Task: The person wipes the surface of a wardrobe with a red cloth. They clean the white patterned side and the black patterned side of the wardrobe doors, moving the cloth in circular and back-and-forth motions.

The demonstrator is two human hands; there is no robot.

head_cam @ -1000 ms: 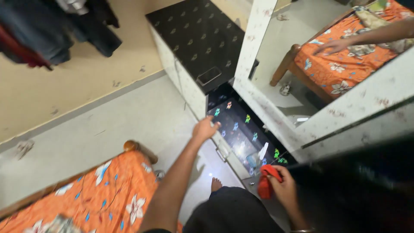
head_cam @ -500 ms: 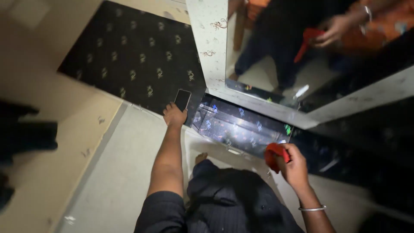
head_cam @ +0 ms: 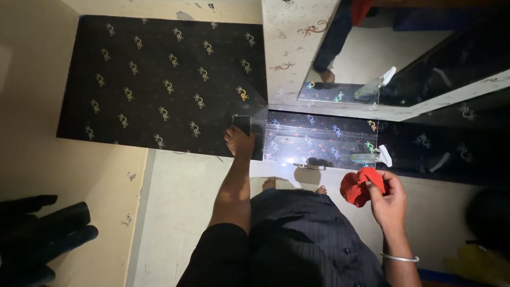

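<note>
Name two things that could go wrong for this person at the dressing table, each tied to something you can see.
1. The left hand rests on a dark phone near the front edge of the patterned black cabinet top; a nudge might slide it off onto the floor.
2. The right hand has its grip on a red cloth close to a small object on the glossy shelf; a wide wipe could knock it off.

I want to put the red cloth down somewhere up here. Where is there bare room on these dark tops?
The black patterned cabinet top is bare across its left and middle, from the cream wall to the mirror frame. Only its near right corner is taken, by the left hand on a small dark phone. The glossy shelf is free in the middle; a spray bottle lies at its right end, near the right hand holding the red cloth.
</note>
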